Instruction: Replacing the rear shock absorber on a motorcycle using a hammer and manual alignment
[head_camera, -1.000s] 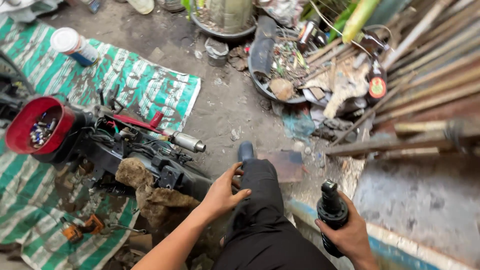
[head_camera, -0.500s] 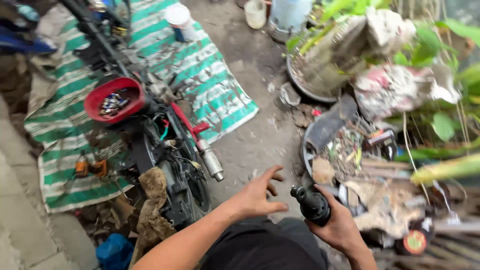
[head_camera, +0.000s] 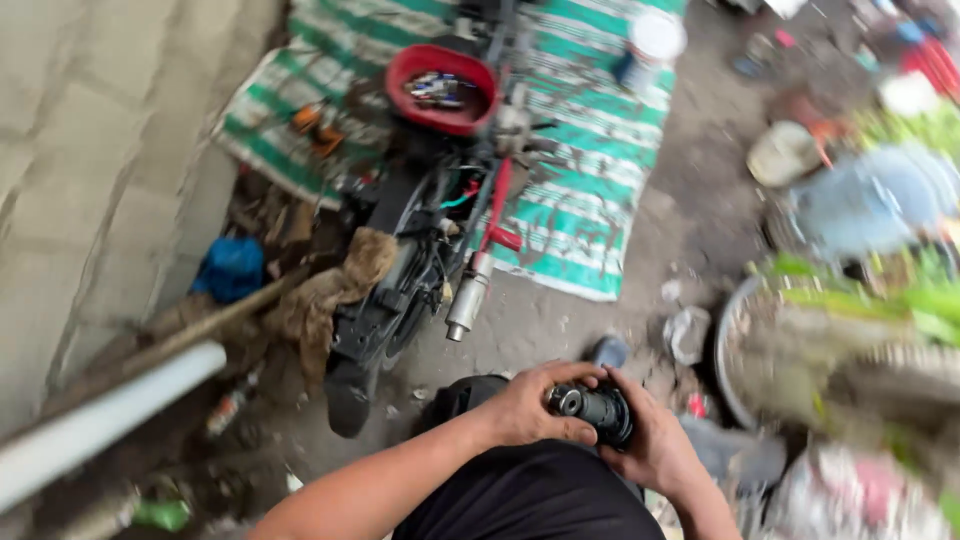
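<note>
Both hands gripped a black cylinder (head_camera: 592, 408) above the lap: left hand (head_camera: 530, 408) wrapped over its open end, right hand (head_camera: 655, 448) cradling it beneath, steadying it. At 11 o'clock lay a motorbike (head_camera: 420, 260) on the floor.

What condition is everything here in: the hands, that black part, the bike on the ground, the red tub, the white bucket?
Left hand: closed around the black cylindrical part.
Right hand: gripping the same part from the other side.
Black cylindrical part: held between both hands, open end showing.
Motorcycle frame: lying on the ground, partly stripped.
Brown rag: draped over the frame.
Red tub: open, small parts inside.
White bucket: upright, lid on.
</note>
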